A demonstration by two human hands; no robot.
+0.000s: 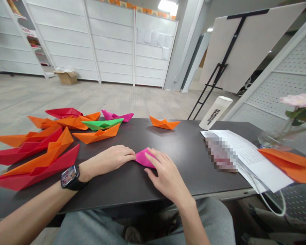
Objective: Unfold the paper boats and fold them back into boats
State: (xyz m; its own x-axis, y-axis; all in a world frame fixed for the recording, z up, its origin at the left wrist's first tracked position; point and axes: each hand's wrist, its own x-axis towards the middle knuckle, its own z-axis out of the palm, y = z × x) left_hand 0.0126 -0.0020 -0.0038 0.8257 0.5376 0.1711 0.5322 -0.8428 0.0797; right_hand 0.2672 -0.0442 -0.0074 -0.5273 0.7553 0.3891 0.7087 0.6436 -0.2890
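Two hands rest at the dark surface [183,153] in the head view. Your left grip [109,160], fingers pressed together, meets the left tip of the magenta folded paper [144,158]; you cannot tell whether it pinches. Your right grip [165,173] lies spread, fingers pressing on top of the paper, which sits flat between both hands. Expect the paper to be light, soft and easily creased: take hold at its folded edges. An orange paper boat [164,123] and a green paper boat [102,124] stand ahead.
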